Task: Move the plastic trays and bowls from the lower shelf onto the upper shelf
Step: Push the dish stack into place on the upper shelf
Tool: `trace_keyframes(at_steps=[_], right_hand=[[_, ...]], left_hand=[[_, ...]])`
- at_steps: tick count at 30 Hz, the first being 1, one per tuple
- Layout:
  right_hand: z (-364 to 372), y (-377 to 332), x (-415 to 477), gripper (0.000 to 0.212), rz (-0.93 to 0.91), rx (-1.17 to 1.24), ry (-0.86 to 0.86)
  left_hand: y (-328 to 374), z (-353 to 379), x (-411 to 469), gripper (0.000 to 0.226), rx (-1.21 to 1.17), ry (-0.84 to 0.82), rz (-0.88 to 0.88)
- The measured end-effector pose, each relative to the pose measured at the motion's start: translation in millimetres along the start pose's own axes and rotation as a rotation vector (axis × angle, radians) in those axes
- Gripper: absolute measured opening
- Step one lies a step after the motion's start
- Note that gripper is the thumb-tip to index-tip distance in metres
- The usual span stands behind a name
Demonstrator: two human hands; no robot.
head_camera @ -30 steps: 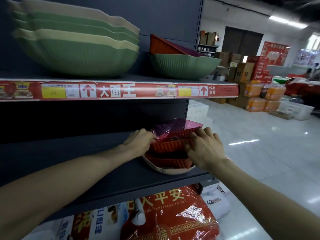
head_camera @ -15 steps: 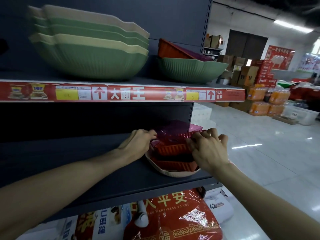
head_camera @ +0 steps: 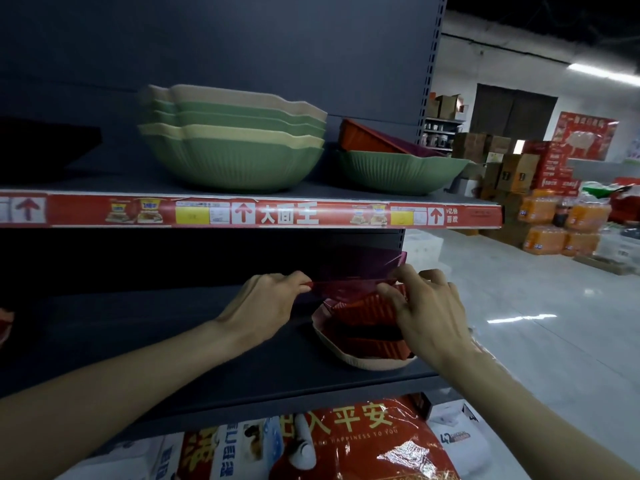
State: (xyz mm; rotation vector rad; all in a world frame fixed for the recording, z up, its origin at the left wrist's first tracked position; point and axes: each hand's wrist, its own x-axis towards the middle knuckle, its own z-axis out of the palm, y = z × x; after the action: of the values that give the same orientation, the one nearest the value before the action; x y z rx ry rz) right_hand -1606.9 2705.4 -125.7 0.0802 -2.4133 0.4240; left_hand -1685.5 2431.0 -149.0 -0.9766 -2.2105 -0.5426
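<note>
Lifted purple tray (head_camera: 363,271), grey shelf (head_camera: 173,327), floor (head_camera: 540,348) perhaps tiled

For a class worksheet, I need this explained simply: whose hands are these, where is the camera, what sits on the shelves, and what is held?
No machine here: a person wears one camera on the head, looking down at their own hands. The left hand and right hand pinch opposite edges of a translucent purple tray above red trays stacked in a beige bowl on the lower shelf. The upper shelf carries a stack of green and cream bowls and a single green bowl holding a tilted red tray.
</note>
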Motion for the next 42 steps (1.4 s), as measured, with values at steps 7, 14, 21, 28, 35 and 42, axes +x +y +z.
trace_keyframes(at_steps=[7,14,21,28,35,42], right_hand=[[5,-40,-23,0.017,-0.132,0.073,0.116],[21,-98,-39,0.016,-0.203,0.249,0.109],[41,-161,-49,0.036,-0.253,0.305,-0.012],[44,-230,-62,0.026,-0.277,0.345,-0.152],[30,-283,-83,0.026,-0.310,0.411,-0.236],[13,-311,-111,0.045,-0.344,0.454,-0.236]], left_hand=[[6,-47,-53,0.024,0.063,0.084,-0.073],[13,-111,-111,0.023,0.076,0.163,-0.264],[21,-167,-165,0.008,-0.168,0.235,-0.571],[25,-223,-214,0.013,-0.352,0.394,-0.786],[43,-280,-249,0.012,-0.395,0.560,-0.856],[68,-321,-279,0.013,-0.421,0.598,-0.849]])
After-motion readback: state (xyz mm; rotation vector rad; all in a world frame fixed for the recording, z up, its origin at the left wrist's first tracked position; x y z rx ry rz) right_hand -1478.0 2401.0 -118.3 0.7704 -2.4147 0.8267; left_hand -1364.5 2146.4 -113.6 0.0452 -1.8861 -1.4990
